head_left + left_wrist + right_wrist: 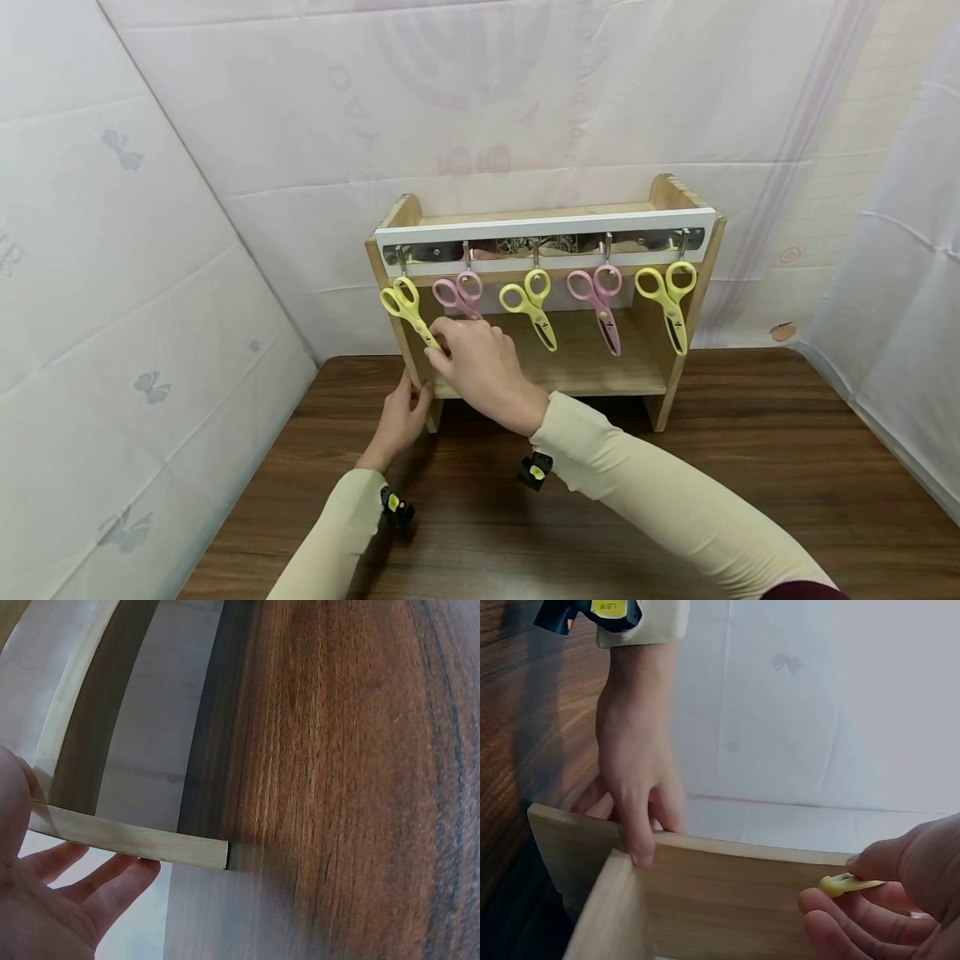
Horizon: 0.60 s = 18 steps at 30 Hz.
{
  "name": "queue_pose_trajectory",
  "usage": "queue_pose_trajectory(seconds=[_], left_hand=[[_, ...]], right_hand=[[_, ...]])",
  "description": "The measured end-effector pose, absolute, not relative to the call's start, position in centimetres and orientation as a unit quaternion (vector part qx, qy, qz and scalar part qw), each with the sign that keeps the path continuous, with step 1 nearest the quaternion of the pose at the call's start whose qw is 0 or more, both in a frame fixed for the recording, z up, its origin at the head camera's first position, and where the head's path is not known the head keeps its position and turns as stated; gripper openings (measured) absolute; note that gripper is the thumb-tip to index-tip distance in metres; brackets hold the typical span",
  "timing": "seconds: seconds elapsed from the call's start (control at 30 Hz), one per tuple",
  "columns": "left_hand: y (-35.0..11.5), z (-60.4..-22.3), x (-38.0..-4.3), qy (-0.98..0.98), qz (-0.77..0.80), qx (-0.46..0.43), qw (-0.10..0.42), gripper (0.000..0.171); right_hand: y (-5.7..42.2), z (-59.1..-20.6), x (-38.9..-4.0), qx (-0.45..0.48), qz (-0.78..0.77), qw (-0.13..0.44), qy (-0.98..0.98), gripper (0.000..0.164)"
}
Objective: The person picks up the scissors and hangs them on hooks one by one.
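A small wooden shelf stands on the table, with a hook rail across its front. My right hand pinches the blade end of the leftmost yellow scissors, whose handle ring is at the leftmost hook. In the right wrist view, the yellow blade tip shows between thumb and fingers. Low on the shelf's left side panel, my left hand grips the board, its fingers on the outer face. Pink scissors hang just beside the right hand, which partly hides their blades.
Farther right along the rail hang yellow scissors, pink scissors and another yellow pair. The dark wood table extends around the shelf. Pale patterned cloth covers the walls behind and beside it.
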<state>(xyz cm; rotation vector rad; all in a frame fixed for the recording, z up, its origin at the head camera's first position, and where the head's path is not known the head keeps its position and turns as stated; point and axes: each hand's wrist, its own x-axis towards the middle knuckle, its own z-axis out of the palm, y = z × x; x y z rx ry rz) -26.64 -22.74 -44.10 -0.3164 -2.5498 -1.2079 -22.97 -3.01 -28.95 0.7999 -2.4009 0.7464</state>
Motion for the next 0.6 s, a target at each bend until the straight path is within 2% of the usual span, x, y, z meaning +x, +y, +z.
queue_pose_trajectory(seconds=[0.27,0.6], left_hand=[[-22.8,-43.9,-26.6,-0.886,-0.429,-0.106,0.142,0.045],[-22.7,-44.0,-26.7,-0.887,-0.430,-0.100,0.136,0.048]], right_hand=[[-3.7,-30.7,-23.5,0.282,0.278,0.260,-0.881,0.013],[-4.4,-31.6,-23.8,0.278,0.283,0.261,-0.880,0.011]])
